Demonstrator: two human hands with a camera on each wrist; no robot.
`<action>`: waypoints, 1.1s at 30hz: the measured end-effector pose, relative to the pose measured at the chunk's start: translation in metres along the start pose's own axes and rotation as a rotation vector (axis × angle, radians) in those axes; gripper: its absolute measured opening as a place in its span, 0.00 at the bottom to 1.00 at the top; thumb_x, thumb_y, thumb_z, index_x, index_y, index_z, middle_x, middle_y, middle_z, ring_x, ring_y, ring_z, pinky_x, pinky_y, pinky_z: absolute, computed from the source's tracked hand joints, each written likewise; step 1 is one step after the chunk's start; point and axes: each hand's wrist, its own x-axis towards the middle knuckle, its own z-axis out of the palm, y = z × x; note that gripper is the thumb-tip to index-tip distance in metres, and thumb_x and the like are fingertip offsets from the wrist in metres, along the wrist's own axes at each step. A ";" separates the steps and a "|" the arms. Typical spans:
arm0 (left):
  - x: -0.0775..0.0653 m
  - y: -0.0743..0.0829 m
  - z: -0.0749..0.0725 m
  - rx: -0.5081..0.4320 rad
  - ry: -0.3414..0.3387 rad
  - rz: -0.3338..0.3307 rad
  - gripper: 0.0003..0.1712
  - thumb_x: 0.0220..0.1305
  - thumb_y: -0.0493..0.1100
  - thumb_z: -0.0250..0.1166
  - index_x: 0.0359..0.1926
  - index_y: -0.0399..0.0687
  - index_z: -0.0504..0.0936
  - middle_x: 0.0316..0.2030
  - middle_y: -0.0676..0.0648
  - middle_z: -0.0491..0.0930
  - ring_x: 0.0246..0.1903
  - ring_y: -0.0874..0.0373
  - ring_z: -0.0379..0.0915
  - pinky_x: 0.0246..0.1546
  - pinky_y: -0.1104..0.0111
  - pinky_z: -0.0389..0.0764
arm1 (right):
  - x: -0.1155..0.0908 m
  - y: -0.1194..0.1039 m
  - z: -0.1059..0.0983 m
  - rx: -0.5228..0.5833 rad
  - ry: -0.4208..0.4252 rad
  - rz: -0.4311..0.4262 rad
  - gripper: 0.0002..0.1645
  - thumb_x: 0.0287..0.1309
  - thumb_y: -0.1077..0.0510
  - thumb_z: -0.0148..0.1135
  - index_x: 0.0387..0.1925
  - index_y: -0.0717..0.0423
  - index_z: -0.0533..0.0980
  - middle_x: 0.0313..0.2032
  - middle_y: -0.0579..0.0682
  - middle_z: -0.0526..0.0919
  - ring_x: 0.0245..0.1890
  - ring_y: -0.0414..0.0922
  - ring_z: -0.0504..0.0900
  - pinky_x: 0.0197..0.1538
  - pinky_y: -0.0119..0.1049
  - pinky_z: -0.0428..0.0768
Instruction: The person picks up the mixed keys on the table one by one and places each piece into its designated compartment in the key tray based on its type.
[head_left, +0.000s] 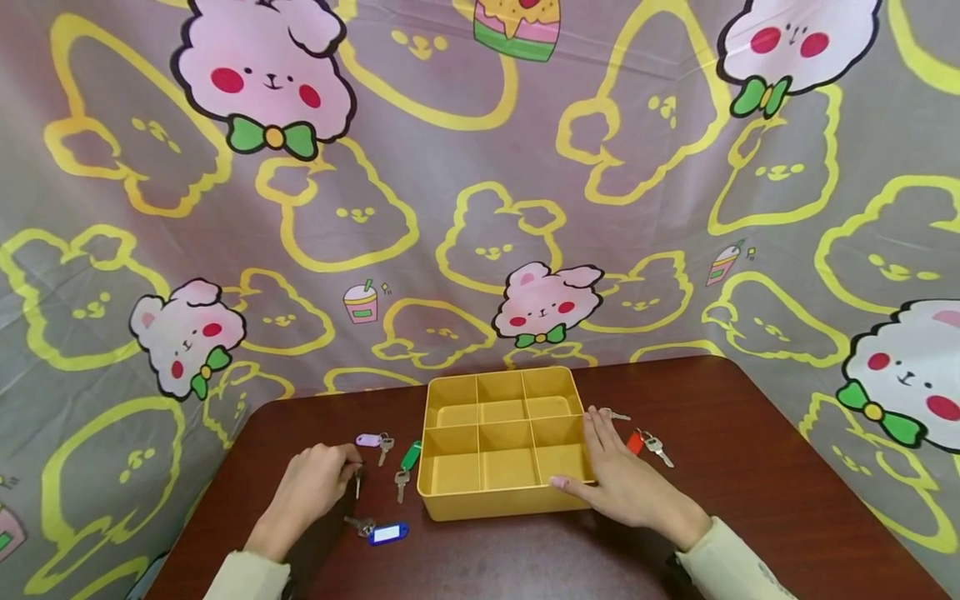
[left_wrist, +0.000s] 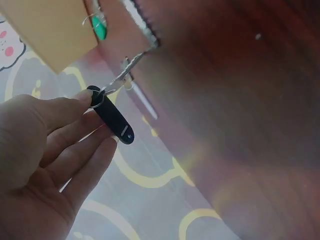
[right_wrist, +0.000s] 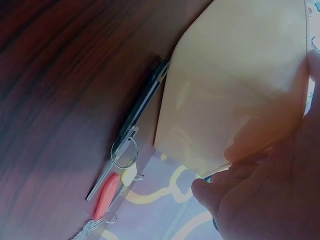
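Note:
My left hand [head_left: 318,479] pinches a black key tag [left_wrist: 115,120] between thumb and fingers. A metal key [left_wrist: 125,72] hangs from its ring, low over the table. My right hand [head_left: 630,483] rests against the right side of a yellow six-compartment box [head_left: 510,503], fingers straight along the rim and thumb at the front corner. Around my left hand lie keys with a lilac tag [head_left: 368,440], a green tag [head_left: 411,456] and a blue tag [head_left: 388,534]. Beside my right hand are keys with a red tag [head_left: 635,442], a yellow tag [right_wrist: 129,174] and another black tag [right_wrist: 142,102].
The dark brown table [head_left: 480,567] carries the box near its back edge. Behind it hangs a grey cloth [head_left: 420,183] printed with cartoon animals, which also runs along both sides. The box's compartments are open at the top and show bare floors.

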 end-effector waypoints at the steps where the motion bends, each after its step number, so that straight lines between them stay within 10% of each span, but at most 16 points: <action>1: 0.000 0.000 -0.002 -0.003 0.003 0.000 0.06 0.59 0.35 0.76 0.31 0.52 0.90 0.28 0.54 0.90 0.26 0.58 0.84 0.24 0.62 0.83 | 0.000 0.000 0.000 0.003 -0.002 0.001 0.71 0.66 0.18 0.50 0.80 0.73 0.47 0.83 0.70 0.41 0.84 0.66 0.41 0.80 0.64 0.60; 20: 0.013 0.012 -0.019 0.004 0.073 0.061 0.07 0.58 0.35 0.77 0.31 0.53 0.91 0.24 0.56 0.87 0.20 0.66 0.69 0.22 0.67 0.74 | 0.002 0.004 0.002 0.041 -0.007 -0.004 0.72 0.65 0.18 0.51 0.81 0.73 0.46 0.83 0.71 0.40 0.84 0.66 0.41 0.80 0.63 0.59; 33: 0.016 0.019 -0.030 -0.035 0.139 0.067 0.06 0.58 0.34 0.77 0.33 0.51 0.92 0.31 0.53 0.91 0.25 0.59 0.82 0.23 0.60 0.80 | 0.001 0.004 0.001 0.046 -0.004 -0.006 0.72 0.65 0.18 0.51 0.81 0.73 0.47 0.83 0.71 0.41 0.84 0.66 0.42 0.80 0.64 0.59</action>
